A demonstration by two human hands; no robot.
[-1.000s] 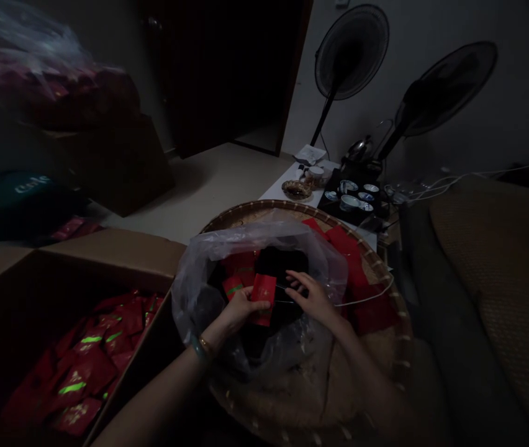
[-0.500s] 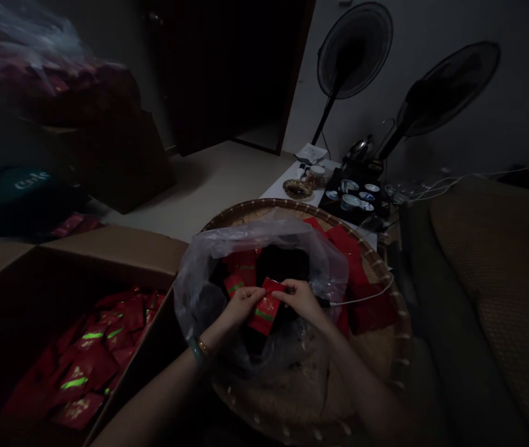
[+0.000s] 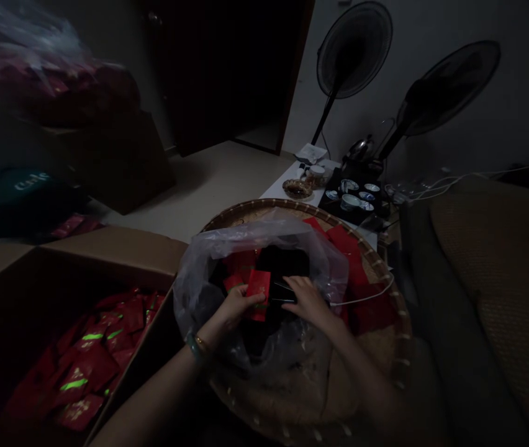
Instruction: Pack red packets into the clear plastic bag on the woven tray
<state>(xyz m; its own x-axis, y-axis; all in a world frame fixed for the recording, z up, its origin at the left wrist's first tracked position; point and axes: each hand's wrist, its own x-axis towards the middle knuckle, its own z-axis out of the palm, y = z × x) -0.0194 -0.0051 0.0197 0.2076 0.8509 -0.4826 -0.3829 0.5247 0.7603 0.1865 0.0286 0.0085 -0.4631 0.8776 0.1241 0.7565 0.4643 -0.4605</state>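
Observation:
My left hand point(image 3: 235, 307) pinches a small red packet point(image 3: 259, 287), which stands tilted with its face towards me. Just right of it, my right hand point(image 3: 310, 302) has its fingers above and its thumb below a black corded device point(image 3: 284, 293); its shiny edges show to the left of the fingers. A white cable point(image 3: 362, 300) runs from this device to the right. Both hands are over the mouth of a clear plastic bag point(image 3: 199, 257). More red packets point(image 3: 241, 261) lie inside the bag, beside a dark area that I cannot make out.
The bag rests in a round woven bamboo tray point(image 3: 283, 397), with flat red packets point(image 3: 351, 248) at its right. A cardboard box point(image 3: 115, 245) of red packets stands at left. Behind are tea cups point(image 3: 351, 202) and two fans point(image 3: 355, 49). The room is dim.
My right hand has let go of the red packet and moved slightly right, onto the black device. The packet, now in my left hand alone, has moved up and left and stands more upright.

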